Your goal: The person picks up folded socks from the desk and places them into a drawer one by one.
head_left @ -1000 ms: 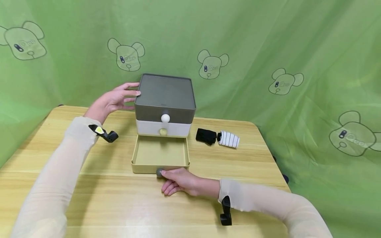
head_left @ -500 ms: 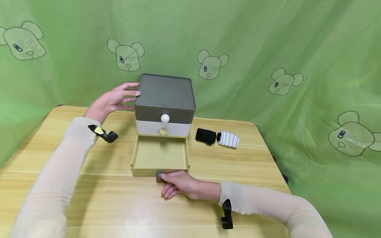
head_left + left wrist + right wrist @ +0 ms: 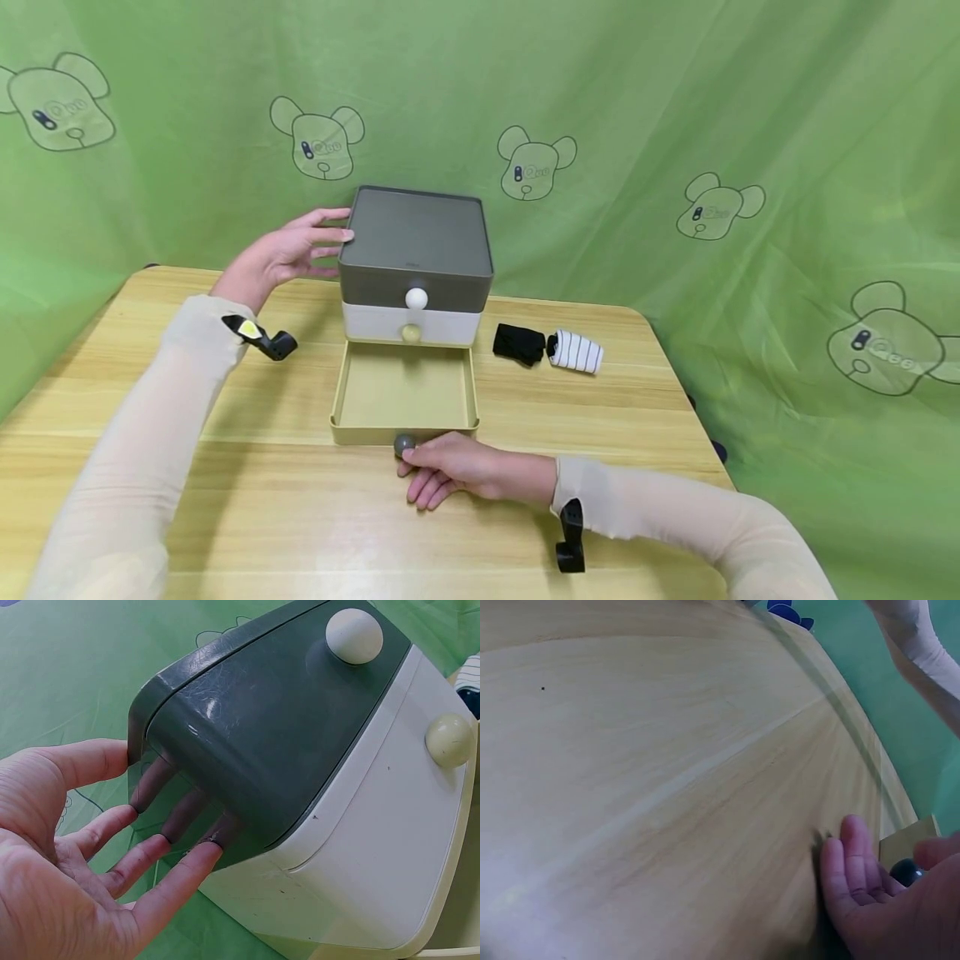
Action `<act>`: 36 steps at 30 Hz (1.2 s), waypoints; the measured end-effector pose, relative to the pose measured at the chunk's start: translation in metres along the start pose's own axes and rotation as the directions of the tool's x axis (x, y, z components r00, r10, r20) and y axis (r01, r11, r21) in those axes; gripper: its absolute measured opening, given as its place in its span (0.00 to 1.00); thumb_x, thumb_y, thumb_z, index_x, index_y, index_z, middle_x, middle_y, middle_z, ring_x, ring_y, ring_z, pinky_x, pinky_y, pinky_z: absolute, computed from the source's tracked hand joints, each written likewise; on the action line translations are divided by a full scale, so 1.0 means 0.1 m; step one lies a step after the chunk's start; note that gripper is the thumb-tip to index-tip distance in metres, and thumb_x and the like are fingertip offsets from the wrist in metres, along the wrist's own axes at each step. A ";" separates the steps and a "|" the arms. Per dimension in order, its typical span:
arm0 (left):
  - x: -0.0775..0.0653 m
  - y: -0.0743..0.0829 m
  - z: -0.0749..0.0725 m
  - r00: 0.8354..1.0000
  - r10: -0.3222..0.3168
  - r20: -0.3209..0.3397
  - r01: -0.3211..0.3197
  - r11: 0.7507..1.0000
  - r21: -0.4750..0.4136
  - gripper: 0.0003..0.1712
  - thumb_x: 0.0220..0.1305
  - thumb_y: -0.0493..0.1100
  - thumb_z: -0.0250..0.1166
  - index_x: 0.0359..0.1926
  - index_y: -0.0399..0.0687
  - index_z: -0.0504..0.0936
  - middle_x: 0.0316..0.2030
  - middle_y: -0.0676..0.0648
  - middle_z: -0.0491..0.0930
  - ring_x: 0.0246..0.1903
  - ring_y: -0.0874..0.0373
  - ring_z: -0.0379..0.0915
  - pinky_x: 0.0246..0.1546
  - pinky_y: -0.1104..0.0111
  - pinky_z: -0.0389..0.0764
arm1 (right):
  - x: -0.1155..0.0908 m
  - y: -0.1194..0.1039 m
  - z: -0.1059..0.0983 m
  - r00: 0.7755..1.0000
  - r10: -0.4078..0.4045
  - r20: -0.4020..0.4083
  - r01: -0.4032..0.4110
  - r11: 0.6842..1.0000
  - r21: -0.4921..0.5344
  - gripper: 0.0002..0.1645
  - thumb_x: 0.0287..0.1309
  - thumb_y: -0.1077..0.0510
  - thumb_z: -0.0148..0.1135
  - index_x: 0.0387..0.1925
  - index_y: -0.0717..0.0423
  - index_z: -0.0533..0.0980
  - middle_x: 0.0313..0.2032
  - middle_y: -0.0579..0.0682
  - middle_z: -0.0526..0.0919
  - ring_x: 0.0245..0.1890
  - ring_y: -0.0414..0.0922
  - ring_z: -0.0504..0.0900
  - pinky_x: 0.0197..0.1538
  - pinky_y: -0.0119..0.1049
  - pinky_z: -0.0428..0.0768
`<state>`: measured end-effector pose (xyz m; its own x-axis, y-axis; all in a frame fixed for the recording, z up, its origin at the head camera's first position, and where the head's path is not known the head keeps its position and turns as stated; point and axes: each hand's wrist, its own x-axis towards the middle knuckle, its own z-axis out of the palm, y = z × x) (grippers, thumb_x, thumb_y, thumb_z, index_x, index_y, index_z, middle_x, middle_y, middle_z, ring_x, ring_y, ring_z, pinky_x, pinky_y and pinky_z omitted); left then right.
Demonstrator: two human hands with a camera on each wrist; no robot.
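Note:
A small three-tier drawer box [image 3: 420,233] stands at the back of the table, dark grey on top, white in the middle, beige at the bottom. Its beige bottom drawer [image 3: 405,387] is pulled out with nothing in it. My left hand [image 3: 288,250] rests its spread fingertips on the box's left side, seen close in the left wrist view. At the drawer front, my right hand [image 3: 461,467] has its thumb and index fingertips right at the lower right of the round grey knob [image 3: 404,445]. The other fingers lie loosely extended near the tabletop.
A folded black cloth item [image 3: 519,344] and a rolled white striped one [image 3: 576,351] lie to the right of the box on the wooden table [image 3: 300,517]. A green curtain [image 3: 637,100] with printed bear heads hangs behind. The upper drawers have white and beige knobs.
The drawer has come slightly further toward me. My right thumb has slipped down off the knob's side and the index finger now shows below it. My left hand has stayed put.

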<state>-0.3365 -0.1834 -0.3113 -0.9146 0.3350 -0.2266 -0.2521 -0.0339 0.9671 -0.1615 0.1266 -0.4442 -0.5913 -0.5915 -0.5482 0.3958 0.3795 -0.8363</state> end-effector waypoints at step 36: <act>0.00 0.00 0.00 1.000 0.005 -0.002 -0.005 1.000 -0.011 0.43 0.76 0.40 0.58 0.82 0.61 0.46 0.82 0.42 0.43 0.81 0.42 0.34 0.79 0.42 0.51 | 0.05 -0.79 -2.10 0.769 -0.456 -0.449 -0.024 0.681 -0.732 0.25 0.58 0.60 0.74 0.55 0.67 0.79 0.40 0.62 0.87 0.41 0.52 0.84 0.44 0.39 0.83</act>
<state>-0.3360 -0.1836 -0.3115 -0.9165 0.3329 -0.2220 -0.2508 -0.0456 0.9670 -0.3435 0.2436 -0.3825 -0.9503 -0.3082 -0.0444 -0.2310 0.7932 -0.5634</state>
